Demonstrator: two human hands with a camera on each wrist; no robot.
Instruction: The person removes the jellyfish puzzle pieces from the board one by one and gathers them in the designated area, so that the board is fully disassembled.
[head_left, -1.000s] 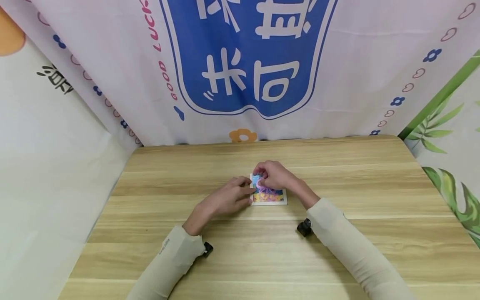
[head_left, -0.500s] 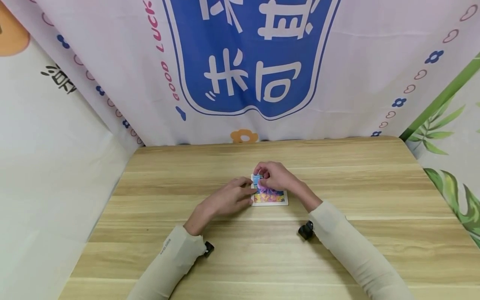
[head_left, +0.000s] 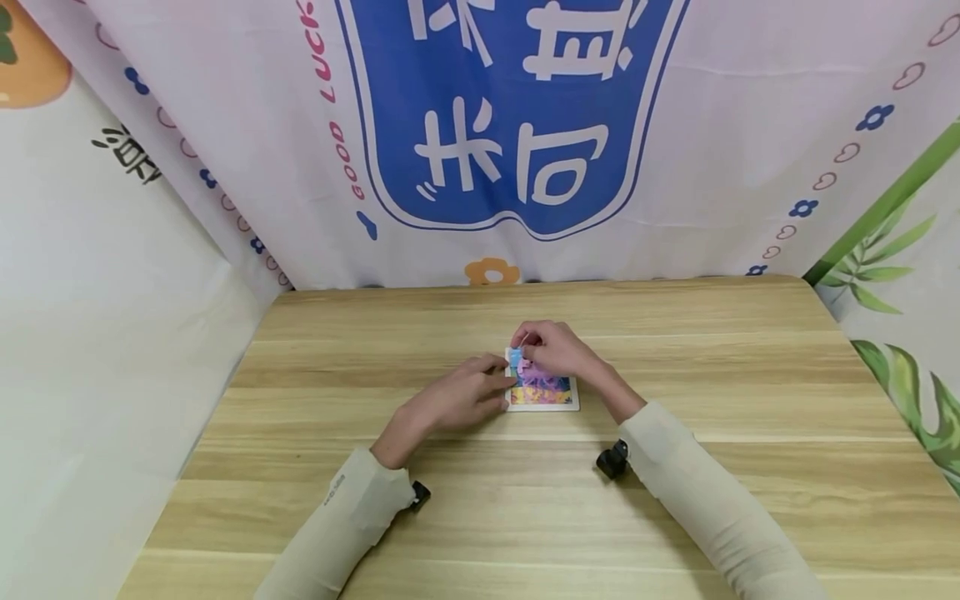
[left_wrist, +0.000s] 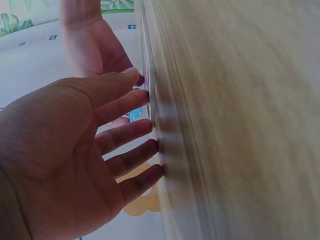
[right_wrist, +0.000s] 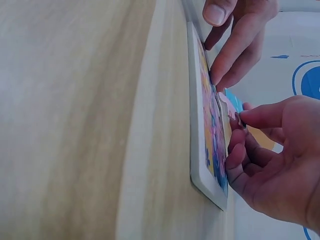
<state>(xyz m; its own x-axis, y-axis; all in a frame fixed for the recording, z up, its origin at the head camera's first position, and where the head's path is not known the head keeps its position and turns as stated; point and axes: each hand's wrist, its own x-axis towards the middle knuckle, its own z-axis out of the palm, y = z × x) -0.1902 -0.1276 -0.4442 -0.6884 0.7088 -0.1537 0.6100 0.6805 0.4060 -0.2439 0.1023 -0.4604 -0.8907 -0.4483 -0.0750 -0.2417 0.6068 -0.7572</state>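
Note:
A small picture puzzle point(head_left: 542, 395) with a white border lies flat on the wooden table, printed in yellow, pink and blue. My left hand point(head_left: 457, 393) is at its left side, fingers extended, with fingertips on the border and picture; the left wrist view shows this hand point(left_wrist: 65, 145) with fingers fairly straight. Over the upper part of the puzzle, my right hand point(head_left: 555, 348) pinches a puzzle piece between thumb and fingers. In the right wrist view this piece point(right_wrist: 238, 119) is mostly covered by the right hand point(right_wrist: 280, 155); a pink piece edge point(right_wrist: 228, 102) stands raised from the board beside it.
The wooden table point(head_left: 510, 508) extends around the puzzle on every side. Behind it hangs a printed cloth point(head_left: 712, 167) reaching the table's back edge. Dark small cameras point(head_left: 613, 460) sit at the cuffs.
Pink and blue parts of the picture near the right fingertips look lifted and more exposed. The right hand has shifted very slightly; the left hand stays on the puzzle's left side.

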